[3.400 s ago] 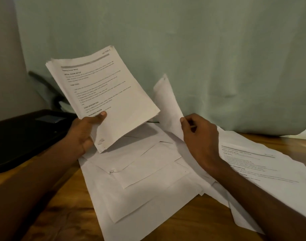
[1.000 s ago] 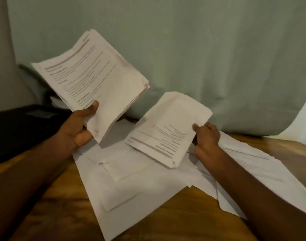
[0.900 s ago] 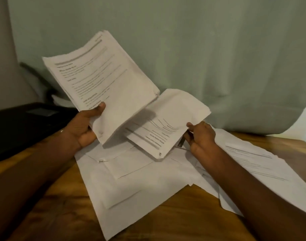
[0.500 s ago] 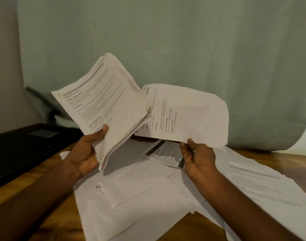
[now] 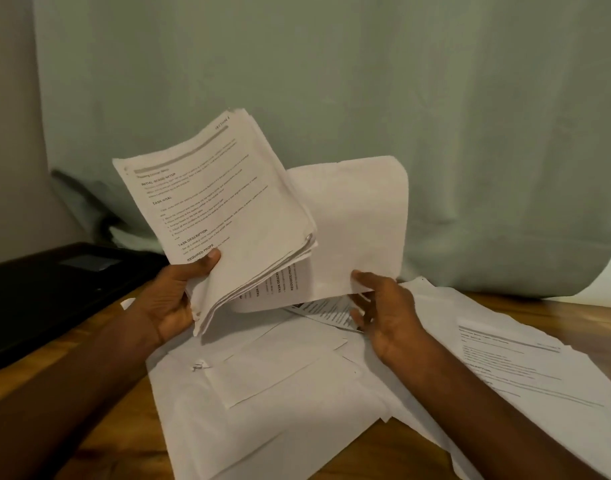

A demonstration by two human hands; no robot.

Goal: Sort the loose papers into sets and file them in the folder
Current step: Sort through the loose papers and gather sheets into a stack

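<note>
The left hand (image 5: pixel 174 299) grips a thick stack of papers (image 5: pixel 217 216) by its near lower corner, thumb on the printed top page, so the stack stands tilted up and away, its long axis running from that corner toward the far side. The right hand (image 5: pixel 383 306) pinches a single sheet (image 5: pixel 356 230) at its near bottom edge, thumb on top, the other fingers loosely spread beneath. This sheet stands nearly upright just right of the stack, and its left part passes behind and under the stack's lower right corner. I judge that the coming move is to slide the sheet leftward in behind the stack. More loose papers (image 5: pixel 280 393) lie flat on the wooden table (image 5: pixel 383 448) below both hands, and the black folder (image 5: pixel 51 289) waits on the left, nearer the left hand.
</note>
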